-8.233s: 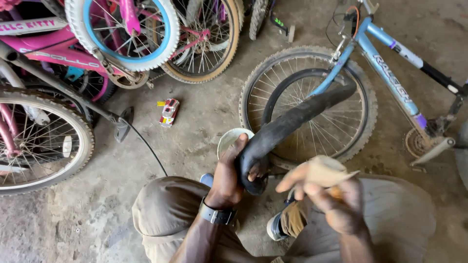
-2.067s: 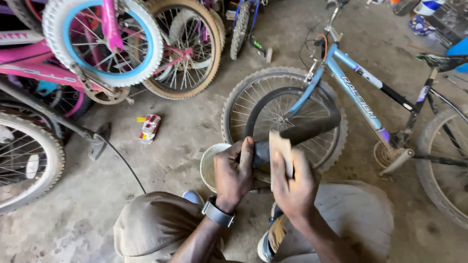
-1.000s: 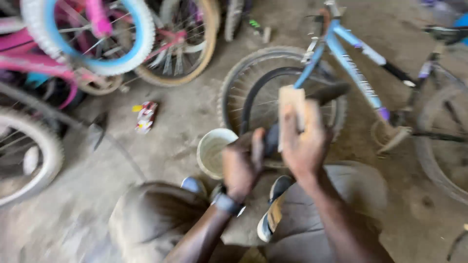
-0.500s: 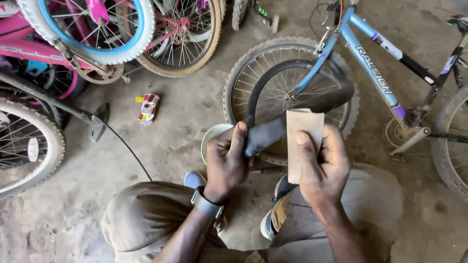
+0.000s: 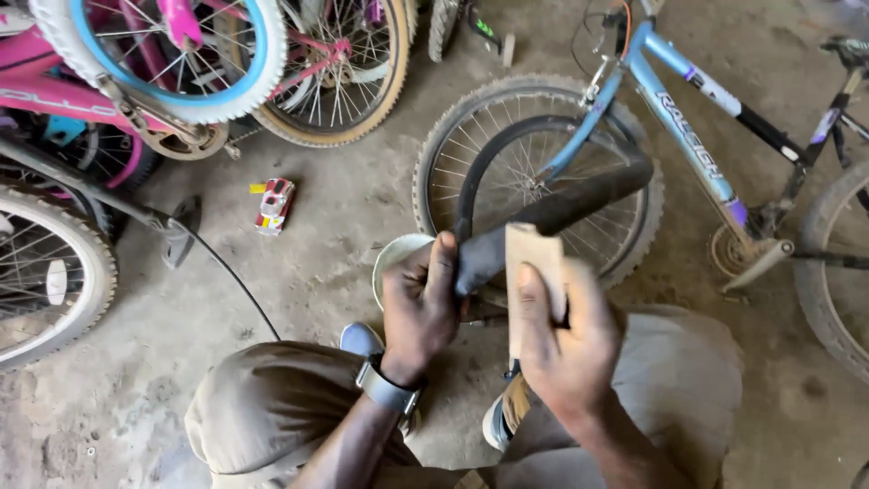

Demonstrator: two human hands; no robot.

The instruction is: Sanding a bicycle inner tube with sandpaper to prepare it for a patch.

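Inner tube [image 5: 552,204], black and limp, is held up over the knees in front of the blue bicycle [image 5: 697,145]. It is gripped by the closed left hand [image 5: 418,303], while a tan sanding block [image 5: 534,272] is clasped in the right hand [image 5: 566,340] and pressed against it. Rubbing appears underway; no patch is seen yet. Its held stretch runs lower-left to upper-right, then curves back.

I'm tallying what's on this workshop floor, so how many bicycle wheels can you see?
6, maybe more hidden: white-tyred wheel top left, tan-tyred wheel beside it, front wheel of the blue bike, rear wheel at right, spoked wheel at left, narrow wheel top centre.
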